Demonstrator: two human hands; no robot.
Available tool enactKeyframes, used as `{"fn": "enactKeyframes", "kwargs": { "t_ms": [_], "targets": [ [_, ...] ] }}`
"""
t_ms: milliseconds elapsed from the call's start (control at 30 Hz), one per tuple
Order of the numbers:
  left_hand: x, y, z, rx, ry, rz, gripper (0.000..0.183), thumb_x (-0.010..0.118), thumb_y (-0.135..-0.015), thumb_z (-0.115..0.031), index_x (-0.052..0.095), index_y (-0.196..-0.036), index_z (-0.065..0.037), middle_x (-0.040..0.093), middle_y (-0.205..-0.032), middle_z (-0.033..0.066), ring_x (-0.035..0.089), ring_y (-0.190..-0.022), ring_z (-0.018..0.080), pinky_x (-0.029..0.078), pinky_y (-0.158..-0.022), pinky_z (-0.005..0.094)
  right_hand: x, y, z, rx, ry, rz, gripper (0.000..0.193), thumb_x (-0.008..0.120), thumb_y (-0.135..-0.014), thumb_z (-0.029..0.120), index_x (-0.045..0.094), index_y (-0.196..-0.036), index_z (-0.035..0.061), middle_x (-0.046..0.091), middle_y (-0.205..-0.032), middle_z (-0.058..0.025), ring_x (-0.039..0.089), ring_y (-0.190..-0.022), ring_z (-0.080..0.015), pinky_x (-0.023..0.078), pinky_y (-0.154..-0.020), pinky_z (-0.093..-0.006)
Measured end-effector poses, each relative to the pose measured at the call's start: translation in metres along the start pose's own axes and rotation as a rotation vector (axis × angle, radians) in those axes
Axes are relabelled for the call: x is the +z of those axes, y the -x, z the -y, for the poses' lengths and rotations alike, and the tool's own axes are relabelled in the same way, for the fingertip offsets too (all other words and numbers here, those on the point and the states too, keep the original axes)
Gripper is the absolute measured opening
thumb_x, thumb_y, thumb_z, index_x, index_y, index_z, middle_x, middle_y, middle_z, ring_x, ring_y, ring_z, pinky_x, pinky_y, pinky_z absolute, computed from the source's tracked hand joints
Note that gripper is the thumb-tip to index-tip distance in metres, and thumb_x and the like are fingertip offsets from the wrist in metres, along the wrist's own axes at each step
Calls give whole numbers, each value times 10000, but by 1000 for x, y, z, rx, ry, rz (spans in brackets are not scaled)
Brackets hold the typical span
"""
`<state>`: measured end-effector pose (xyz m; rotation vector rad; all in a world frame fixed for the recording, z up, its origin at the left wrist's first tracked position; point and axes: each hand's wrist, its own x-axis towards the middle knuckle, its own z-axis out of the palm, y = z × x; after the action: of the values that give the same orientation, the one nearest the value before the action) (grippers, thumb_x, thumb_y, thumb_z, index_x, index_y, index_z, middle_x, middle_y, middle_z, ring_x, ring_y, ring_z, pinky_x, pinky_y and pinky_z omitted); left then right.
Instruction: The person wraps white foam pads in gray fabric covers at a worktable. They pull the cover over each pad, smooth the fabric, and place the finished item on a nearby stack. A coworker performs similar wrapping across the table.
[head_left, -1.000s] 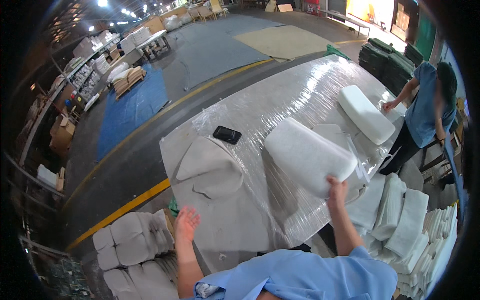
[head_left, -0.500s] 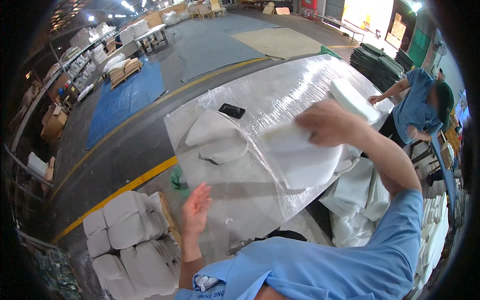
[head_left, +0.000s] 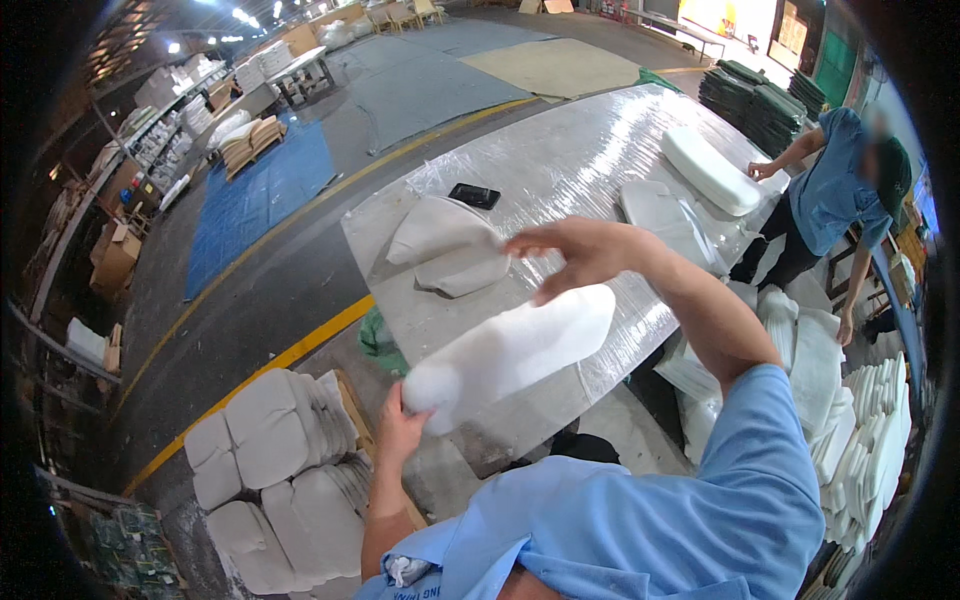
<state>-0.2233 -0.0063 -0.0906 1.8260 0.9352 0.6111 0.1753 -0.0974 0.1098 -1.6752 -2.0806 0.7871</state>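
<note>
A white foam-like pad (head_left: pixel 515 350) hangs tilted over the near part of the table, slightly blurred. Its lower left end is gripped by my left hand (head_left: pixel 400 425), thumb on top. Above the pad's upper edge, my right hand (head_left: pixel 590 252) is open with fingers apart, apparently not touching it. Two pale curved pads (head_left: pixel 450 245) overlap on the table just beyond my right fingertips. Farther right lie a flat white pad (head_left: pixel 668 215) and a thicker white stack (head_left: pixel 708 172).
Clear film covers part of the table (head_left: pixel 560 165); a black phone (head_left: pixel 474 195) lies on it. Pad stacks (head_left: pixel 290 430) stand on a pallet at left, more pads (head_left: pixel 870 450) at right. A co-worker (head_left: pixel 835 190) in blue stands at the table's right side.
My left hand has closed on the white pad, which has come left and toward me. My right hand has moved left and opened. The co-worker has lowered one arm toward the pads at right.
</note>
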Motion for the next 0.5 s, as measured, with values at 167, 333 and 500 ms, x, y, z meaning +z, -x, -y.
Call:
{"fn": "enactKeyframes", "kwargs": {
  "t_ms": [167,333,500],
  "targets": [
    [11,41,59,-46,177,-69,544,838,-824,-54,584,-1293,48,725,-1207,195,695,-1144,276,539,-971,406,53,67,-96,419,159,60,1103,953,-682,292,382,-1609,116,489,-1559,-213,473,-1441,-398,386,-1230,-497],
    [4,46,42,-214,-41,45,692,854,-823,-91,524,-1415,43,683,-1307,216,668,-1211,314,514,-1029,407,118,79,-126,411,-20,-237,935,903,-750,219,425,-1550,134,511,-1505,-179,515,-1388,-394,430,-1185,-487],
    [-21,28,-40,-72,-369,187,837,868,-820,-156,451,-1528,0,547,-1492,247,535,-1389,361,436,-1139,452,144,85,-138,467,-99,-440,680,870,-797,174,554,-1397,119,614,-1337,-146,606,-1259,-395,505,-1060,-480]
  ]
}}
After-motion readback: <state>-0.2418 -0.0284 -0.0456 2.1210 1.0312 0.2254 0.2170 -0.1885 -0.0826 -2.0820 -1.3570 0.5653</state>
